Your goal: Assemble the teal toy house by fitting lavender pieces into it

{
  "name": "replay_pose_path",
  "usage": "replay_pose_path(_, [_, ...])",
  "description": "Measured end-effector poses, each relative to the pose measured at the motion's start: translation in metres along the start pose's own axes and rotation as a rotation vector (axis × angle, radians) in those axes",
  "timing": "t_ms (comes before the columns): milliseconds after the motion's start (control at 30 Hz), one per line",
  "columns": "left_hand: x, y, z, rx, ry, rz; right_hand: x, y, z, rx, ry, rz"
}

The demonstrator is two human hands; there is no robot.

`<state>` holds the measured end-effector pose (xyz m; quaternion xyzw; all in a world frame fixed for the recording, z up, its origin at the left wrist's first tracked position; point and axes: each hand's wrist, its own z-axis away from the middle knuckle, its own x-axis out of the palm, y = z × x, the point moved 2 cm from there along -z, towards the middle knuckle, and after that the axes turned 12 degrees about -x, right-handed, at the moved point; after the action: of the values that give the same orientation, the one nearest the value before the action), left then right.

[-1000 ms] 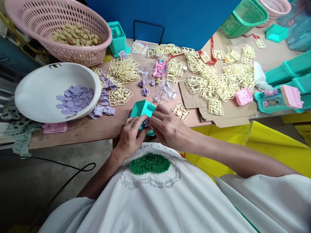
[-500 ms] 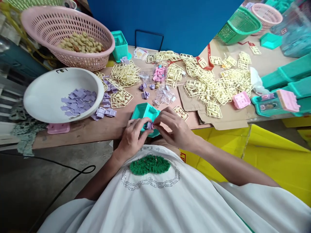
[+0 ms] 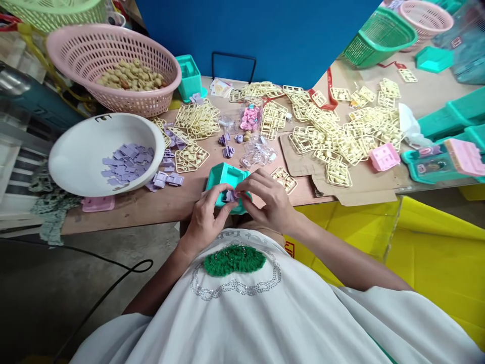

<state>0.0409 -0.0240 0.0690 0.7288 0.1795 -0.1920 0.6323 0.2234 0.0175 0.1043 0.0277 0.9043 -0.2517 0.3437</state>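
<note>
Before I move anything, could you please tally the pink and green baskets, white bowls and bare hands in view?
Pink baskets: 2
Green baskets: 2, one cut off by the frame
White bowls: 1
Bare hands: 2, left hand and right hand, both at a small purple piece
Total: 7

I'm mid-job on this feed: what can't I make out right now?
Purple part, head view: partly covered by the left hand and right hand; its full shape is unclear.
Teal box, head view: partly hidden behind both hands.
Lime basket, head view: cut off by the top edge.
Card, head view: print too small to read.
</note>
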Motion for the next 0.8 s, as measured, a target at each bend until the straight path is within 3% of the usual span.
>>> replay_pose_path(433, [-0.003, 0.005, -0.006, -0.042, -0.042, -0.021, -0.009, 0.008, 0.008, -0.220, -0.115, 0.036])
replay_pose_path(667, [-0.006, 0.009, -0.012, -0.065, -0.063, -0.036, -0.015, 0.021, 0.003, -0.349, -0.022, 0.018])
replay_pose_path(800, [-0.009, 0.009, -0.015, -0.053, -0.074, -0.052, -0.020, 0.018, -0.007, -0.383, -0.095, 0.020])
